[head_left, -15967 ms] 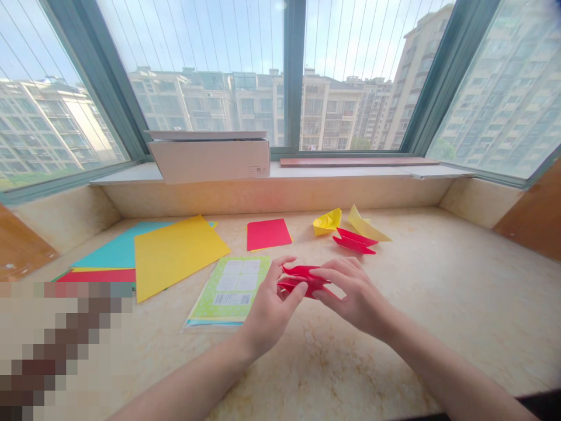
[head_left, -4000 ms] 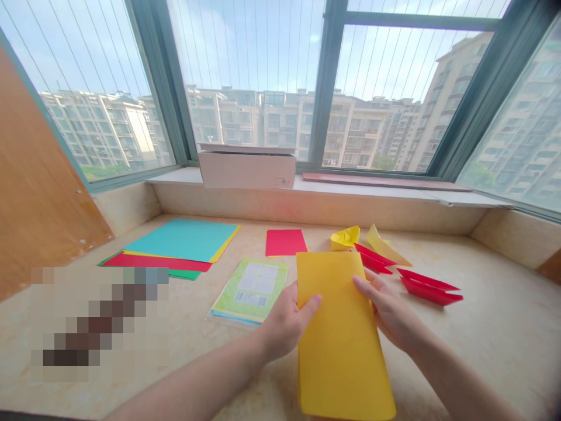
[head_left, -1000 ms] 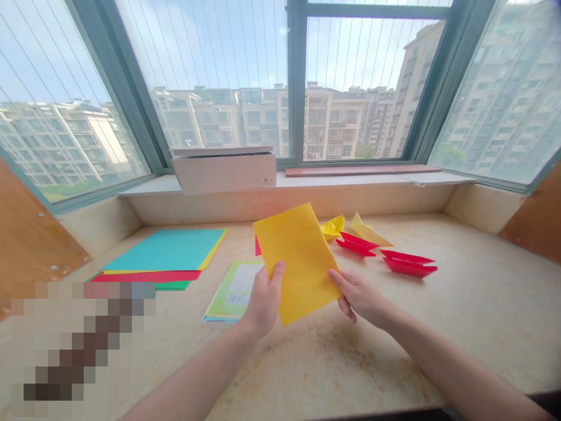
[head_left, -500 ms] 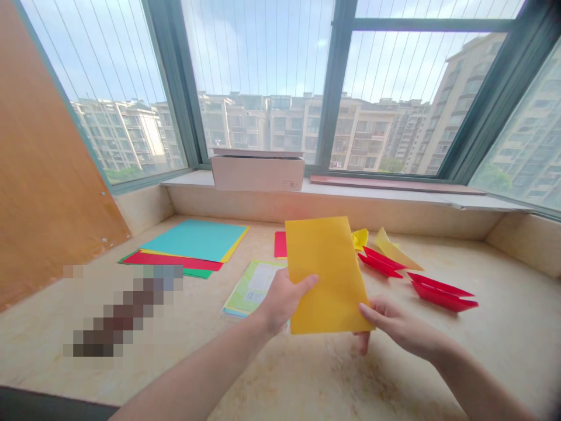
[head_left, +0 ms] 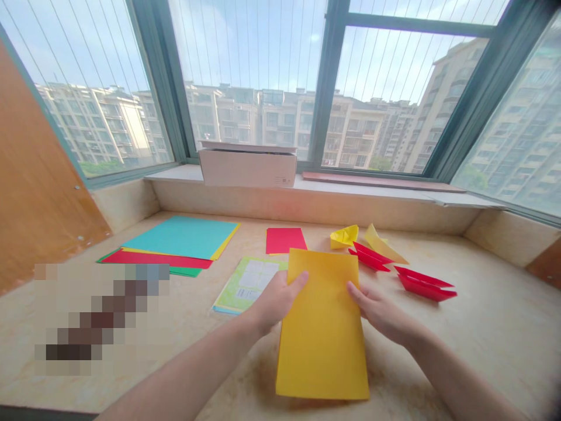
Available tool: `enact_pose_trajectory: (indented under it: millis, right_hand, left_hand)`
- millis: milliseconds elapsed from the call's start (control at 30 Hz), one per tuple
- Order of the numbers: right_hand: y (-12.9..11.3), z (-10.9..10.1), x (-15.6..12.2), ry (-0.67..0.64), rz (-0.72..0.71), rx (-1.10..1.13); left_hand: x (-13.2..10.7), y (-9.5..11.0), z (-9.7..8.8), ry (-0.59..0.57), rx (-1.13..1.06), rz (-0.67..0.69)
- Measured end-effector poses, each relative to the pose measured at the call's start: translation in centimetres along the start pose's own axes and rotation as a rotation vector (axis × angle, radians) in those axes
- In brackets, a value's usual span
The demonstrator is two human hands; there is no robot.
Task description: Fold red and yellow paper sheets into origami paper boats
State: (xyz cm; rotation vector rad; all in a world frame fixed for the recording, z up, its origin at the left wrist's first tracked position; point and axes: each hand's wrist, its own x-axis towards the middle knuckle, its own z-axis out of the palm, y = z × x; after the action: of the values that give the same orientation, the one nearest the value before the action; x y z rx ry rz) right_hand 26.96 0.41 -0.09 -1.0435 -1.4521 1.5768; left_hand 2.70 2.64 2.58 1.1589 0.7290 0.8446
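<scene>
A folded yellow sheet of paper [head_left: 323, 327] lies lengthwise in front of me on the marble ledge [head_left: 460, 327]. My left hand [head_left: 277, 299] grips its left edge near the far end, thumb on top. My right hand [head_left: 380, 310] holds the right edge, fingers pressed against the paper. Beyond the sheet sit two red folded paper boats [head_left: 423, 283], [head_left: 369, 256] and two yellow folded pieces [head_left: 344, 236], [head_left: 382, 242].
A stack of coloured sheets with a teal one on top [head_left: 182, 237] lies at the left. A small red sheet [head_left: 285, 240] and a green printed packet [head_left: 248, 279] are near the middle. A cardboard box [head_left: 248, 164] stands on the windowsill. A wooden panel [head_left: 39, 193] is on the left.
The yellow sheet was held upright in the air half a second ago; it now lies lower and flatter over the ledge, both hands still on its edges.
</scene>
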Motion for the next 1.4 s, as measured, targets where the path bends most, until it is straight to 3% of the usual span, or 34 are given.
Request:
enact_pose_trajectory:
  millis: [167, 400, 533, 700, 900, 1000, 1100, 1200, 1400]
  right_hand:
    - [-0.2, -0.8, 0.3, 0.191, -0.130, 0.048]
    - [0.0, -1.2, 1.0, 0.340, -0.225, -0.188]
    - [0.1, -0.5, 1.1, 0.343, -0.205, -0.189]
    - [-0.5, 0.1, 0.6, 0.203, -0.133, -0.106]
    - [-0.3, -0.1, 0.7, 0.302, -0.194, -0.132]
    - [-0.5, -0.2, 0.7, 0.404, -0.232, -0.161]
    - [-1.0, -0.1, 0.5, 0.410, -0.244, -0.084]
    - [-1.1, 0.0, 0.5, 0.415, -0.277, 0.005]
    - [-0.6, 0.0, 0.9, 0.548, -0.352, -0.061]
  left_hand:
    - [0.0, -0.1, 0.0, -0.076, 0.098, -0.019]
    - [0.2, -1.0, 0.4, -0.045, 0.138, 0.034]
    - [0.8, -1.2, -0.1, 0.033, 0.090, 0.113]
    - [1.2, -1.2, -0.5, 0.165, 0.092, 0.169]
    - [1.0, -0.9, 0.1, 0.126, 0.020, 0.158]
    - [0.8, -0.9, 0.3, 0.015, -0.022, 0.125]
    - [0.7, -1.0, 0.4, -0.048, -0.001, 0.118]
    - [0.8, -1.3, 0.4, -0.062, 0.041, 0.141]
    - [0.8, -2.1, 0.4, 0.002, 0.191, 0.243]
